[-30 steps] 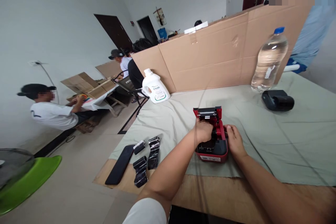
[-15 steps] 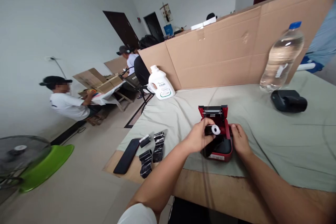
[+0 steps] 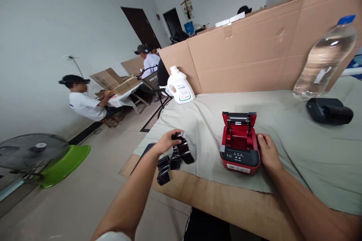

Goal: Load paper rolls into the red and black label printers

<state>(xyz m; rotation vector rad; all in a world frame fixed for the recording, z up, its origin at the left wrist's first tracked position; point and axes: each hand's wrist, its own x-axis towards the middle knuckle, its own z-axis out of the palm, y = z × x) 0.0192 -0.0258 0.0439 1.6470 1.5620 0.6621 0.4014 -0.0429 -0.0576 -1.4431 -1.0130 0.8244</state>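
A small red-and-black printer [image 3: 241, 167] stands on the cloth with its lid raised and its red roll compartment bare inside. My right hand [image 3: 268, 153] is closed against its right side, thumb in view and some fingers hidden. Off to the left, my left hand [image 3: 168, 142] pinches a roll of glossy black strip [image 3: 186, 151], its loose end hanging down. Just below lie more black strip rolls [image 3: 163, 171], partly overlapped by the held one. A dark phone-like slab [image 3: 143, 155] is mostly covered by my left forearm.
Toward the back, a white jug [image 3: 181, 87] stands before a cardboard partition [image 3: 243, 56]. A clear water bottle [image 3: 325, 58] and a black device [image 3: 329, 111] are at the right. On the floor at left stand a fan [image 3: 31, 154] and a green stool [image 3: 66, 169]. People sit beyond.
My left hand has moved left, carrying the black roll out of the printer to beside the other rolls. My right hand has stayed at the printer. The view has shifted slightly.
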